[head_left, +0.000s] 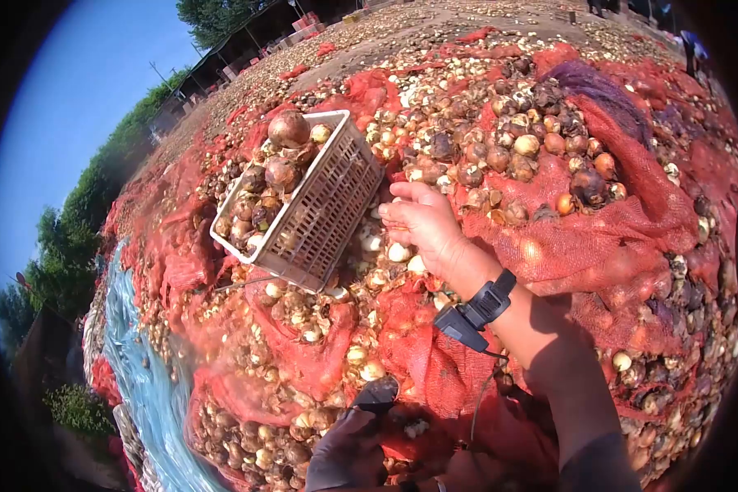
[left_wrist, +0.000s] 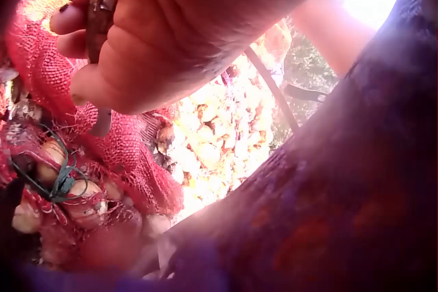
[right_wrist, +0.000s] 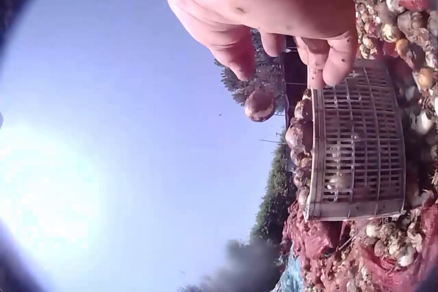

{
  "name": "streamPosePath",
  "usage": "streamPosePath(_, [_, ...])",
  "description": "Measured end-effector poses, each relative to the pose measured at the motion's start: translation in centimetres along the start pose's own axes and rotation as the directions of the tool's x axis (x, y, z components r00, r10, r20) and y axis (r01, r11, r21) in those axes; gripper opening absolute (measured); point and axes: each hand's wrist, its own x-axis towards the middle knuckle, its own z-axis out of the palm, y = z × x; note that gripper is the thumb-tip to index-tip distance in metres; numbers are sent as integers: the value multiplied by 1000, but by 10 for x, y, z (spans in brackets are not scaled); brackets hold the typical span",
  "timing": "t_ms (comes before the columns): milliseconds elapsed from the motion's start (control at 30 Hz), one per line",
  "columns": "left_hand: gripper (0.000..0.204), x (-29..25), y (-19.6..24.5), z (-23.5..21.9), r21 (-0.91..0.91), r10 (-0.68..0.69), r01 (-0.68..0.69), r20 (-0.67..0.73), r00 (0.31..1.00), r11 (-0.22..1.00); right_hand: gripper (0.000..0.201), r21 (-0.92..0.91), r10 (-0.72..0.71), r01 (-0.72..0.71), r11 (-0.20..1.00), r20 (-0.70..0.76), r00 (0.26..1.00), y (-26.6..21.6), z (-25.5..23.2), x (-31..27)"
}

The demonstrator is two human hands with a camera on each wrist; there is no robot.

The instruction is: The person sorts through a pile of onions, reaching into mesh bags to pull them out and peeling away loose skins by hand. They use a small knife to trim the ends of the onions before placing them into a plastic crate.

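My right hand (head_left: pixel 426 228) reaches toward a white plastic crate (head_left: pixel 324 205) heaped with onions, its fingers loosely extended and holding nothing. An onion (right_wrist: pixel 260 105) hangs in the air just off the fingertips in the right wrist view, against the sky. From the head view that same onion (head_left: pixel 289 129) shows over the crate's far end. In the left wrist view my left hand (left_wrist: pixel 178 39) curls its fingers round the brown handle of a knife (left_wrist: pixel 100 15); a bit of blade shows below the hand. Red mesh netting (left_wrist: pixel 130 162) lies close under that hand.
Loose onions (head_left: pixel 525 148) and red mesh sacks (head_left: pixel 631 213) cover the ground all round. Blue plastic sheeting (head_left: pixel 139 353) runs along the left. A shoe (head_left: pixel 377 394) stands among the onions at the bottom. Green cord (left_wrist: pixel 63 186) ties netting near the left hand.
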Motion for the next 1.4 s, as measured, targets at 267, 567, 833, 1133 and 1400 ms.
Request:
streamPosePath(267, [14, 4, 13, 11, 68, 44, -48, 52, 998, 997, 31, -91, 357, -383, 919, -217, 908, 76, -244, -225])
streamPosePath(567, [13, 10, 23, 18, 140, 103, -121, 129, 986, 983, 27, -55, 400, -607, 793, -704, 586, 40, -355, -437])
streamPosePath(833, [12, 13, 31, 18, 141, 281, -302, 147, 948, 943, 22, -137, 259, -623, 770, -825, 502, 48, -356, -463])
streamPosePath(1133, [9, 18, 27, 31, 228, 274, -290, 102, 956, 929, 25, 32, 196, -516, 856, -944, 266, 50, -426, -384])
streamPosePath(1400, [10, 11, 30, 20, 261, 219, -258, 170, 961, 930, 32, -664, -427, -693, 279, -733, 530, 18, -478, -353])
